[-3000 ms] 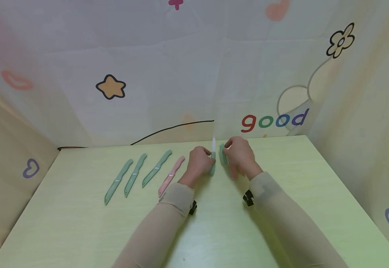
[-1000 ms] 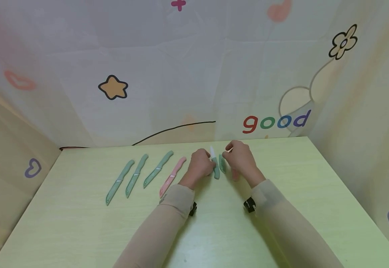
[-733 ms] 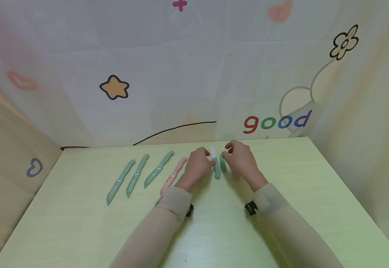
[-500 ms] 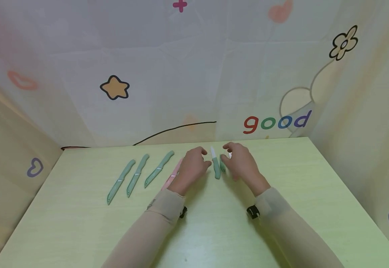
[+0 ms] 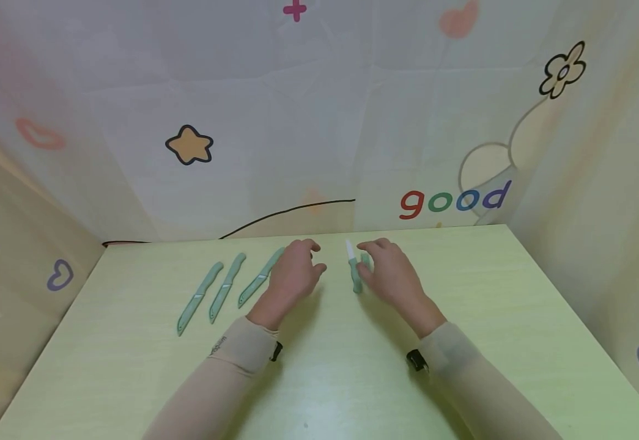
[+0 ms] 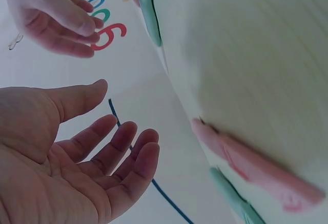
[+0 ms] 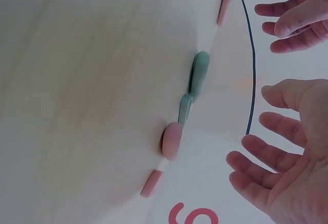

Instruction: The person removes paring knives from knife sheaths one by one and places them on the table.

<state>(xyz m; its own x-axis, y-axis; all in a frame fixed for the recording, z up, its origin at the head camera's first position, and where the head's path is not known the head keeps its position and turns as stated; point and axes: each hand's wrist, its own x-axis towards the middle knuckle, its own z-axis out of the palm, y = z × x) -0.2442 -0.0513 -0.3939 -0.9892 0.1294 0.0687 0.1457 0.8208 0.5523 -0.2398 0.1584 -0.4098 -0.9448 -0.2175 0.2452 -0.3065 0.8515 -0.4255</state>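
Observation:
My left hand (image 5: 295,272) hovers over the table with fingers spread and loosely bent, holding nothing. Beneath it in the head view, a sheathed pink knife is hidden; the left wrist view shows that pink knife (image 6: 261,170) lying flat. My right hand (image 5: 395,276), also without a hold, hangs beside a green-handled paring knife (image 5: 355,278) with a bare white blade. A green blade sheath (image 5: 365,260) lies just right of this knife, partly covered by the hand. The right wrist view shows a pink knife handle (image 7: 172,141) and a pink sheath (image 7: 152,183) farther right.
Several sheathed green knives (image 5: 224,288) lie slanted in a row at the left of the pale table (image 5: 330,379). A printed curtain (image 5: 308,140) encloses the back and sides, right at the table's back edge.
Both hands have let go: the left of the green knife, the right of its sheath. Knife and sheath now lie side by side. The left hand has moved left, over the pink knife.

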